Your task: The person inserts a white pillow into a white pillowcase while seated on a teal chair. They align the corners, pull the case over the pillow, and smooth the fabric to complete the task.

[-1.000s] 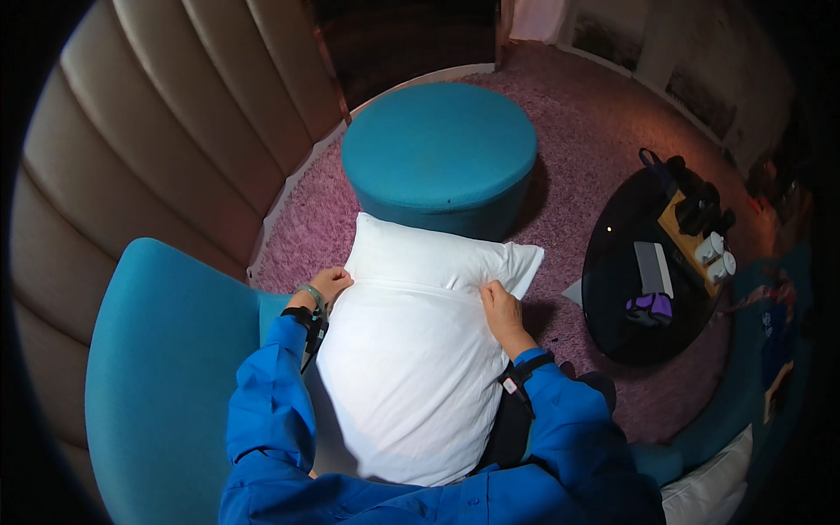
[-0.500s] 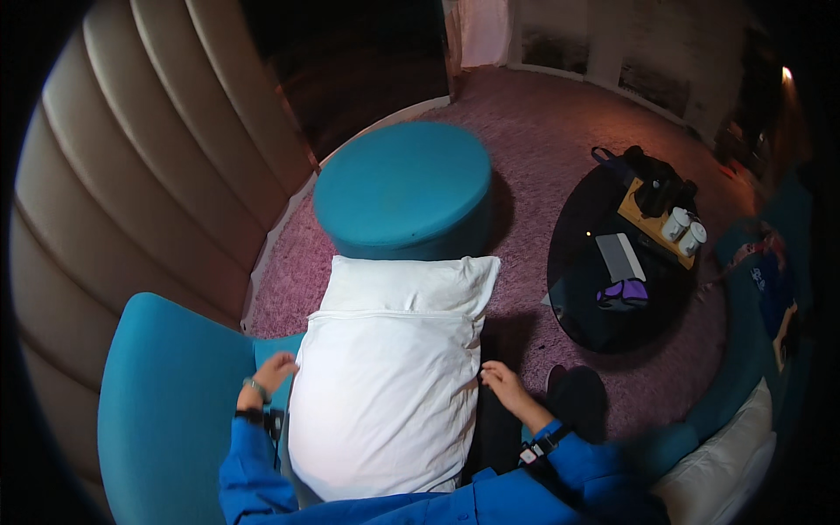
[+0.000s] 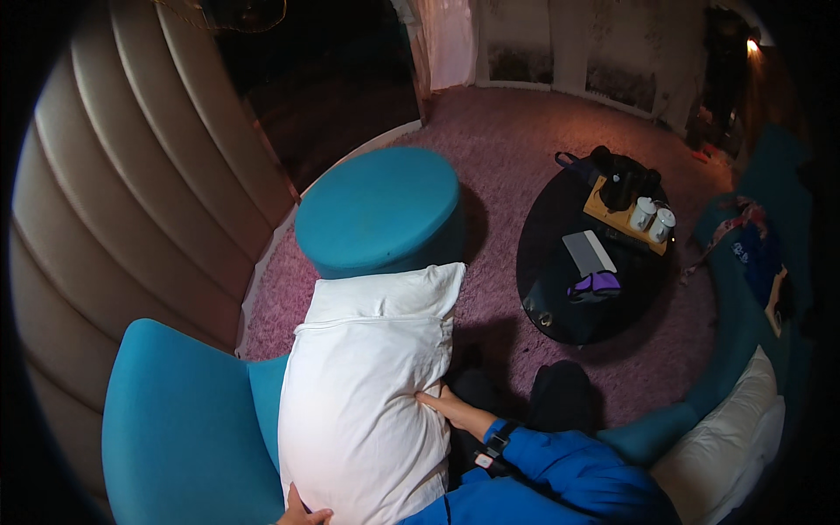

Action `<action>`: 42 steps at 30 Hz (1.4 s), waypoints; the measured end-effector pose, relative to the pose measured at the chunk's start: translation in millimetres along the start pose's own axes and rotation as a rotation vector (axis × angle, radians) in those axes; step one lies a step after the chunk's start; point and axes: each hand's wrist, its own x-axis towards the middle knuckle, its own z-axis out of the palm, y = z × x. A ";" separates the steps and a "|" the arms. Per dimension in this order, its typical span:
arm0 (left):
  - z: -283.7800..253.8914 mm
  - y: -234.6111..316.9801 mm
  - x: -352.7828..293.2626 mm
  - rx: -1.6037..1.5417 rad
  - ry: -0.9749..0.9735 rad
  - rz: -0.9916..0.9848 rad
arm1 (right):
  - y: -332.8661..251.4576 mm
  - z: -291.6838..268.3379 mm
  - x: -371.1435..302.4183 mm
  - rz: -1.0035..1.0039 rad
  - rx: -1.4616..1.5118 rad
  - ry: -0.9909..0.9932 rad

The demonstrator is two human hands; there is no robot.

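A white pillow (image 3: 367,411) in a fabric case lies lengthwise across my lap, with a folded seam near its far end. My right hand (image 3: 453,408) grips its right edge, the thumb pressed in on top and creases spreading from it. Down at the near left corner, my left hand (image 3: 302,514) is partly cut off by the lower edge of the picture. Its thumb and a finger are spread apart against the pillow's side; the other fingers are hidden.
A round teal ottoman (image 3: 381,210) stands beyond the pillow, and a teal chair (image 3: 179,429) curves at the left. On the right, a dark oval table (image 3: 547,236) holds a wooden tray (image 3: 604,210) with two white cups, a grey slab (image 3: 589,254) and a purple-black item (image 3: 595,286).
My right hand has come in from beside the pillow and taken its edge. My left hand has moved down toward me. The pillow's surface is more creased, and the view has shifted.
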 end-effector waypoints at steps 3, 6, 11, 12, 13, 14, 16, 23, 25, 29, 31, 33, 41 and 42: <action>34.4 9.0 -7.4 0.222 0.076 0.068 | 6.7 10.0 7.0 0.025 0.105 0.056; 60.6 12.0 -12.1 0.450 0.154 0.126 | 17.4 9.2 11.5 0.125 0.130 0.074; 91.5 3.0 -5.3 0.859 0.365 0.242 | 40.3 9.1 25.1 0.035 0.068 0.117; 100.0 0.4 -4.9 0.876 0.410 0.215 | 45.2 9.4 28.0 -0.007 0.062 0.133; 108.7 -1.7 -4.2 0.891 0.456 0.188 | 49.4 9.1 30.9 -0.004 0.061 0.126; 116.7 -2.9 -3.1 0.904 0.503 0.162 | 52.5 8.0 33.4 -0.003 0.059 0.119; 125.8 -4.0 -0.4 0.917 0.579 0.110 | 56.3 7.8 35.6 -0.012 0.074 0.113; 119.1 -12.8 12.9 0.757 0.673 0.272 | 23.3 14.9 9.8 -0.103 -0.005 0.074; 118.0 -19.0 11.7 0.706 0.783 0.375 | 3.7 19.0 -3.5 -0.065 -0.035 0.006; 112.0 -17.1 4.0 0.718 1.054 0.637 | -36.4 32.0 -28.8 -0.126 -0.194 -0.027; 102.5 -6.7 -7.1 0.658 1.033 0.564 | -58.1 45.2 -31.9 -0.178 -0.211 -0.005; 99.0 12.2 -14.3 0.297 0.848 0.433 | -80.4 52.7 -32.2 -0.216 -0.170 0.007; 94.6 109.6 -12.1 0.528 0.797 0.546 | -181.1 23.3 -45.1 -0.646 -0.054 -0.070; 95.8 116.0 -8.3 0.485 0.756 0.569 | -194.8 17.3 -49.8 -0.647 -0.072 -0.086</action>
